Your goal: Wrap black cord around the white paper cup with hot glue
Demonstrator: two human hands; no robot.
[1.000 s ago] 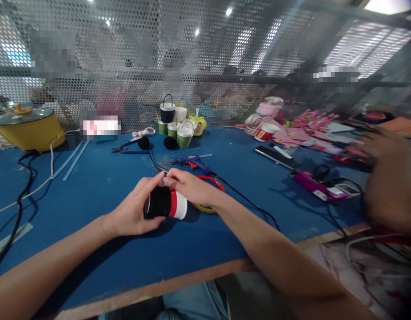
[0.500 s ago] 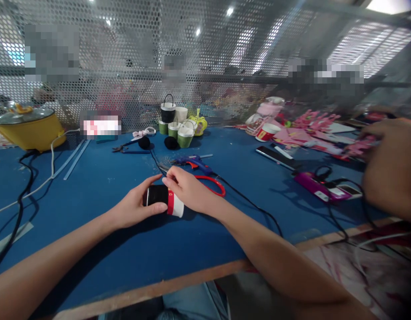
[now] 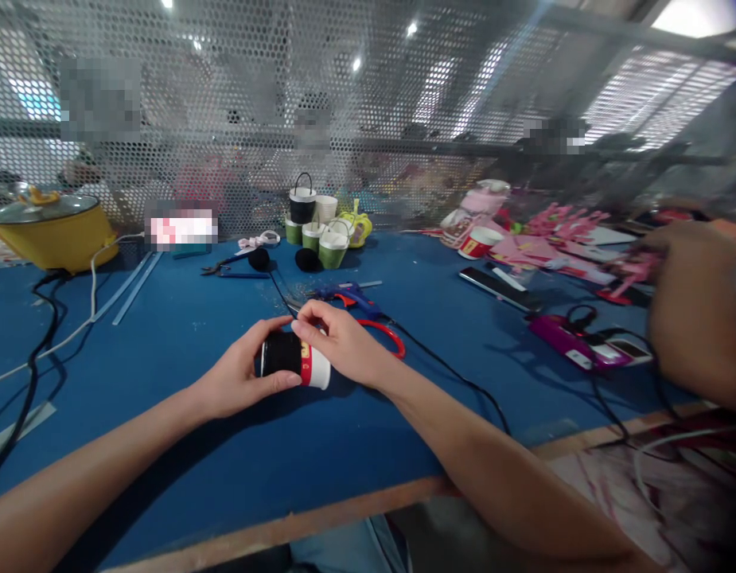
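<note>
A paper cup (image 3: 296,360) lies on its side just above the blue table (image 3: 182,334), with a black band around most of it and a red and white end facing right. My left hand (image 3: 239,374) cradles the black part from the left and below. My right hand (image 3: 337,338) grips it from above, fingertips pinched at the top edge of the black band. A red ring (image 3: 387,336) lies on the table just behind my right hand.
A blue glue gun (image 3: 351,294) with a black cord lies behind my hands. Several small decorated cups (image 3: 315,223) stand at the back by the mesh wall. A yellow pot (image 3: 48,227) sits far left. Another person's arm (image 3: 695,310) works at the right among pink paper pieces, a phone (image 3: 499,286) and a purple device (image 3: 563,334).
The cup has been turned a little in my hands and lowered slightly toward the table. The other person's hand at the right has shifted.
</note>
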